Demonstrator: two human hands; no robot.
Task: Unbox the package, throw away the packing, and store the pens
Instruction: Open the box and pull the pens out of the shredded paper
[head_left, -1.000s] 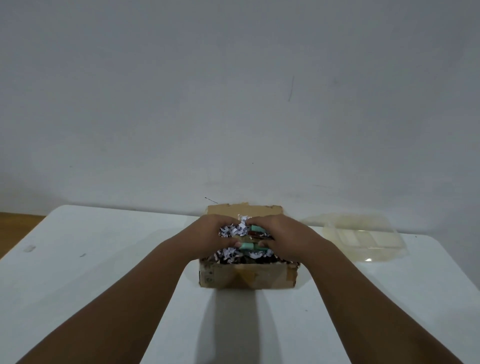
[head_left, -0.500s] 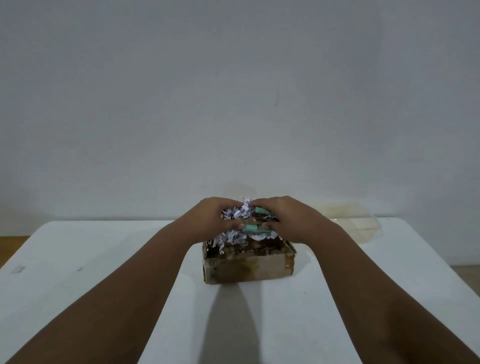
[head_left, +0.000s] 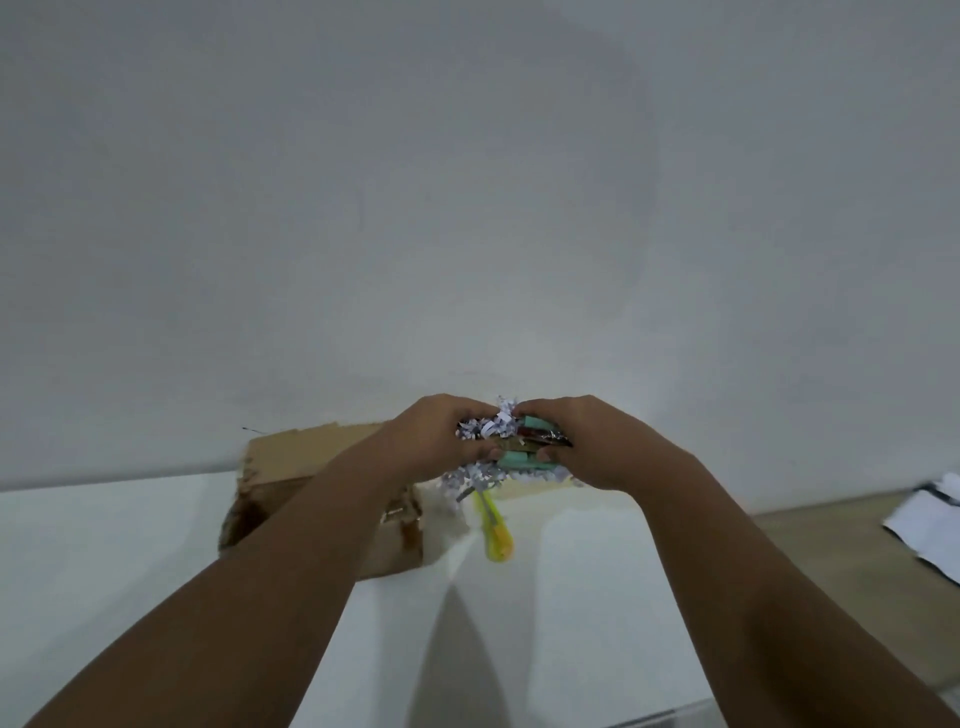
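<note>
Up has come the bunch of shredded paper (head_left: 493, 427), out of the one box (head_left: 291, 467), which now sits lower and to the left, behind the left arm. Two hands hold the bunch between them, above the white table (head_left: 104, 551). The left hand (head_left: 431, 441) grips the paper. The right hand (head_left: 587, 447) grips two green pens (head_left: 519, 460) in it. One yellow pen (head_left: 496, 530) pokes down just under the bunch; I cannot tell if it touches the table.
</note>
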